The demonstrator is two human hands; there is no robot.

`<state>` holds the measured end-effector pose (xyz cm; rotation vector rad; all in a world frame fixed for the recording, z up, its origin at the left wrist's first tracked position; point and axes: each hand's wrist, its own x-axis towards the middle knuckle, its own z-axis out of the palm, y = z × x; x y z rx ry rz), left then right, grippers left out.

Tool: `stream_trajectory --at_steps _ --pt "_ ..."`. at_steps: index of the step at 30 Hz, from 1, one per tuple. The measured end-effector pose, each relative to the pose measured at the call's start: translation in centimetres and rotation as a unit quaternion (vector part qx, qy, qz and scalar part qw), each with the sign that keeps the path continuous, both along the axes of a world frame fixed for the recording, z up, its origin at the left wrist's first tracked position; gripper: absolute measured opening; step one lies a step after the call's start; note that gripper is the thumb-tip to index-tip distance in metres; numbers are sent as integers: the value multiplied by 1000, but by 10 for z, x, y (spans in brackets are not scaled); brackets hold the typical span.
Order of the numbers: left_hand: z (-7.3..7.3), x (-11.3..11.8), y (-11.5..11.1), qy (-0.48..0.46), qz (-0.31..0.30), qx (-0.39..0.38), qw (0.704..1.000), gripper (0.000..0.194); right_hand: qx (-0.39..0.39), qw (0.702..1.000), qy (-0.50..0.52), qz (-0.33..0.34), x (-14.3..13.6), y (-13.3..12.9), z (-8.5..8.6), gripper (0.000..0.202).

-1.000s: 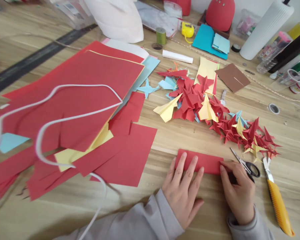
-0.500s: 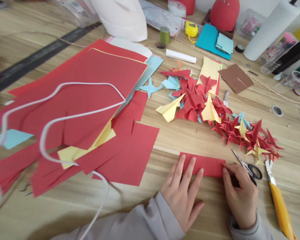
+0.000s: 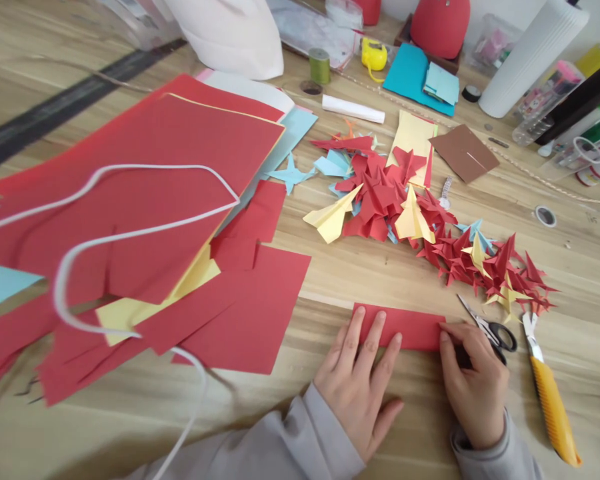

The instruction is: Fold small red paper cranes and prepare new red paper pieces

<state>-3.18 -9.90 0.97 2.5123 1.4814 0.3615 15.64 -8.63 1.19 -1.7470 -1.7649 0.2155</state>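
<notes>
A narrow red paper strip, which looks folded, lies flat on the wooden table in front of me. My left hand rests on its left part, fingers spread and pressed down. At the strip's right end, my right hand pinches the edge between thumb and index finger, the other fingers curled. Scissors with black handles lie just beyond my right hand. To the right of it is a cutter with a yellow handle.
Folded paper pieces, mostly red, pile up beyond the strip. On the left, large red sheets are stacked with a white cord looped over them. A brown square, a green spool and a yellow tape measure lie further back.
The whole view has shifted slightly, so things appear a little further left. Both hands keep the same hold on the red paper strip.
</notes>
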Motion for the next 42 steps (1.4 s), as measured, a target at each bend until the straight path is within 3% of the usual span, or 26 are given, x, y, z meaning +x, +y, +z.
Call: stream_trajectory --at_steps 11,17,42 --pt "-5 0 2 -60 4 18 998 66 -18 999 23 -18 -8 1 4 13" --pt "-6 -1 2 -59 1 22 998 63 -6 997 -33 -66 -8 -4 4 13" --pt "-6 -1 3 -50 -3 21 999 62 -12 997 -49 -50 -11 -3 7 12"
